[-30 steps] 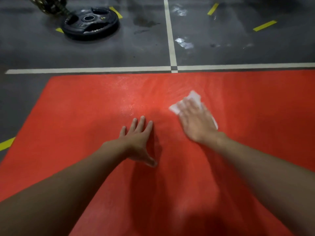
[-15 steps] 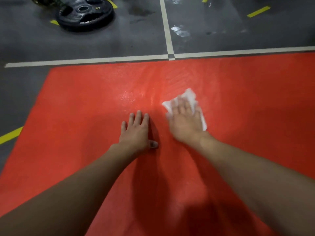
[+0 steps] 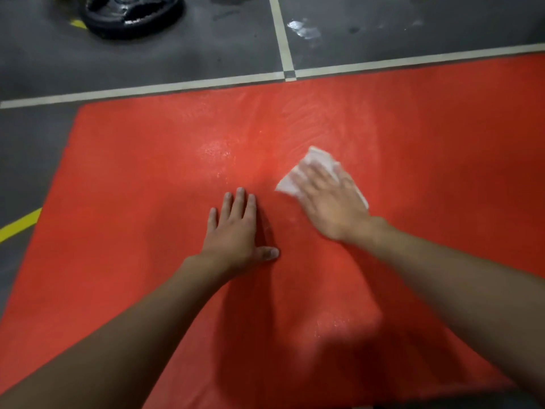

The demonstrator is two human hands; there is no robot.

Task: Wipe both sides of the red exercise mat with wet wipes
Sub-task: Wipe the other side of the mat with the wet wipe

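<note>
The red exercise mat (image 3: 132, 202) lies flat on the grey floor and fills most of the view. My right hand (image 3: 327, 202) presses a white wet wipe (image 3: 317, 156) flat against the mat with straight fingers; the wipe shows past my fingertips and at both sides of the hand. My left hand (image 3: 236, 231) rests palm down on the mat just left of it, fingers straight, thumb out to the right. Wet, shiny streaks mark the mat beyond both hands.
A black weight plate (image 3: 132, 10) lies on the grey floor at the top left. White floor lines (image 3: 283, 39) cross just beyond the mat's far edge. A yellow stripe (image 3: 17, 224) runs off the mat's left side.
My right hand has slid the wipe across the mat, first leftward toward my left hand, then back to the right. The view has tipped down. My left hand stays planted.
</note>
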